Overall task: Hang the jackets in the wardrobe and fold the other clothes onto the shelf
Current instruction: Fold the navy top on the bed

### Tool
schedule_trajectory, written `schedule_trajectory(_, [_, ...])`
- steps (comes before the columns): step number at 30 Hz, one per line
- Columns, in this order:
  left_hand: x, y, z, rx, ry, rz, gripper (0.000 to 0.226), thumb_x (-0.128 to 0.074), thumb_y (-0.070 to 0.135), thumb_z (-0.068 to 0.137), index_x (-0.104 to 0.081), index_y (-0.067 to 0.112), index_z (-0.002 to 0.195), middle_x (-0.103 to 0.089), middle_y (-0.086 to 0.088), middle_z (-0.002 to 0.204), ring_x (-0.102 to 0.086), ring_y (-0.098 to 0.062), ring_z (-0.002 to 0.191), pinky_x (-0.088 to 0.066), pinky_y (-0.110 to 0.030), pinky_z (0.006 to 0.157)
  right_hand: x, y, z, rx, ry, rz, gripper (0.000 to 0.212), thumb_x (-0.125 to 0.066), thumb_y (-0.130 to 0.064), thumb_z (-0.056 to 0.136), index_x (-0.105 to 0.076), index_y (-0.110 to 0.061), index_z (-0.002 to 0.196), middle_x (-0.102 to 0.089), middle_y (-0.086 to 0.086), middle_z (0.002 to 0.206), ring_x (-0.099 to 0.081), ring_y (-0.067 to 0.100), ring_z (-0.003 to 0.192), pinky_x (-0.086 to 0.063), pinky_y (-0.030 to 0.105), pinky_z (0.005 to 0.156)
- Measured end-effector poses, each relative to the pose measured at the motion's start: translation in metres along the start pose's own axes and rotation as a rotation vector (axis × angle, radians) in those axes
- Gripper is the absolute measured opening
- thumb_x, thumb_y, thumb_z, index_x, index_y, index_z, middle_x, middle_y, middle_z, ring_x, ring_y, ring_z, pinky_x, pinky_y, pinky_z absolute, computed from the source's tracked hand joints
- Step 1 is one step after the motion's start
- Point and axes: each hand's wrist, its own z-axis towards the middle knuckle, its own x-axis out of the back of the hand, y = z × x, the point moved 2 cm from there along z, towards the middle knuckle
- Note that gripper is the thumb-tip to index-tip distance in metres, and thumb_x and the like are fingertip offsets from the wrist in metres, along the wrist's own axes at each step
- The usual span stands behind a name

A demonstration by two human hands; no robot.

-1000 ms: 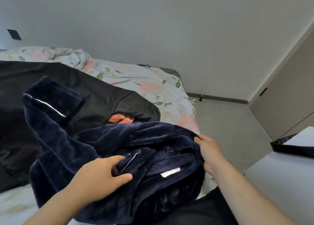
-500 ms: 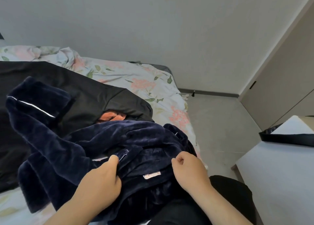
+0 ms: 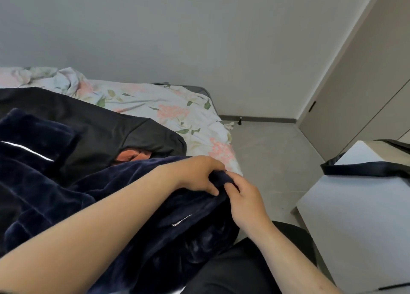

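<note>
One navy plush garment lies heaped at the near right edge of the floral bed, partly over a black jacket, with an orange cloth peeking out between them. Bare floor runs from the bed's edge to a white table and the wardrobe doors. The garment's small white label is too blurred to read. The left hand and right hand, fingers curled, meet and pinch one fold of the navy fabric.

The person is wearing black trousers, showing smooth over the lap. Both forearms are running bare from the left grip and right grip to the frame's edge.
</note>
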Motion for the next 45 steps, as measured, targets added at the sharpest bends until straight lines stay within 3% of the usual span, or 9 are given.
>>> schedule_trajectory(2, [0.015, 0.003, 0.011, 0.021, 0.080, -0.010, 0.020, -0.078, 0.027, 0.075, -0.062, 0.026, 0.087, -0.066, 0.009, 0.087, -0.062, -0.017, 0.086, -0.049, -0.031, 0.073, 0.010, -0.005, -0.001, -0.025, 0.129, 0.149, 0.031, -0.052, -0.015, 0.100, -0.064, -0.043, 0.104, -0.070, -0.018, 0.099, -0.065, -0.005, 0.089, -0.048, 0.008, 0.074])
schedule_trajectory(5, [0.049, 0.007, 0.015, 0.088, 0.398, -0.028, 0.020, -0.069, 0.032, 0.079, -0.050, 0.028, 0.072, -0.059, 0.011, 0.073, -0.058, -0.018, 0.073, -0.040, -0.026, 0.058, 0.014, -0.008, -0.011, -0.176, 0.241, 0.279, 0.008, -0.062, -0.038, 0.091, -0.066, -0.033, 0.096, -0.070, -0.009, 0.085, -0.068, 0.009, 0.081, -0.055, 0.019, 0.066])
schedule_trajectory(8, [0.089, 0.017, 0.020, 0.216, 0.748, -0.080, 0.014, -0.054, 0.037, 0.082, -0.047, 0.030, 0.073, -0.057, 0.012, 0.071, -0.053, -0.009, 0.065, -0.031, -0.025, 0.051, -0.008, -0.014, -0.029, -0.227, 0.115, 0.185, 0.048, -0.062, -0.070, 0.064, -0.065, -0.029, 0.089, -0.066, -0.010, 0.080, -0.063, 0.007, 0.075, -0.053, 0.024, 0.069])
schedule_trajectory(12, [0.132, 0.042, 0.027, 0.278, 1.004, -0.101, 0.009, -0.049, 0.032, 0.082, -0.049, 0.023, 0.081, -0.055, 0.009, 0.069, -0.048, -0.010, 0.060, -0.028, -0.026, 0.049, -0.042, -0.038, -0.038, -0.233, 0.043, 0.094, 0.087, -0.061, -0.084, 0.051, -0.040, -0.048, 0.128, -0.044, -0.030, 0.119, -0.051, -0.003, 0.107, -0.043, 0.017, 0.081])
schedule_trajectory(19, [0.170, 0.124, 0.033, 0.103, 1.142, 0.061, 0.008, -0.046, 0.018, 0.082, -0.039, 0.019, 0.081, -0.041, 0.010, 0.062, -0.036, -0.009, 0.053, -0.018, -0.029, 0.047, -0.055, -0.093, -0.026, -0.128, 0.027, 0.249, 0.126, -0.073, -0.083, 0.049, -0.019, -0.037, 0.153, -0.023, -0.018, 0.159, -0.028, 0.007, 0.145, -0.034, 0.029, 0.110])
schedule_trajectory(23, [0.201, 0.162, 0.027, 0.030, 1.200, 0.101, 0.007, -0.045, 0.018, 0.082, -0.039, 0.018, 0.085, -0.038, 0.010, 0.063, -0.033, -0.008, 0.054, -0.018, -0.029, 0.047, -0.041, -0.115, -0.019, 0.084, 0.100, 0.373, 0.076, -0.078, -0.056, 0.071, -0.047, -0.041, 0.138, -0.042, -0.006, 0.152, -0.034, 0.016, 0.145, -0.038, 0.043, 0.114])
schedule_trajectory(28, [0.251, 0.185, 0.000, -0.044, 1.271, 0.203, 0.010, -0.047, 0.021, 0.084, -0.040, 0.017, 0.090, -0.039, 0.007, 0.067, -0.041, -0.023, 0.061, -0.023, -0.031, 0.051, 0.010, -0.118, -0.010, 0.068, 0.155, 0.512, 0.028, -0.059, -0.025, 0.098, -0.061, -0.036, 0.123, -0.066, -0.012, 0.122, -0.062, 0.004, 0.113, -0.051, 0.032, 0.102])
schedule_trajectory(36, [0.316, 0.148, -0.064, 0.101, 1.356, 0.229, 0.039, -0.057, 0.048, 0.082, -0.054, 0.015, 0.102, -0.057, -0.007, 0.089, -0.052, -0.032, 0.077, -0.040, -0.043, 0.065, 0.141, -0.154, 0.010, 0.133, 0.411, 0.489, 0.013, -0.058, -0.027, 0.098, -0.071, -0.025, 0.099, -0.077, -0.004, 0.095, -0.073, 0.019, 0.093, -0.061, 0.034, 0.077])
schedule_trajectory(45, [0.205, 0.065, -0.040, 0.210, 0.938, -0.354, 0.033, -0.069, 0.055, 0.080, -0.061, 0.024, 0.074, -0.061, 0.008, 0.074, -0.058, -0.014, 0.069, -0.044, -0.030, 0.063, 0.162, -0.113, 0.017, -0.044, 0.344, 0.453, 0.017, -0.058, -0.025, 0.093, -0.072, -0.016, 0.092, -0.077, 0.012, 0.093, -0.074, 0.031, 0.088, -0.059, 0.048, 0.081])
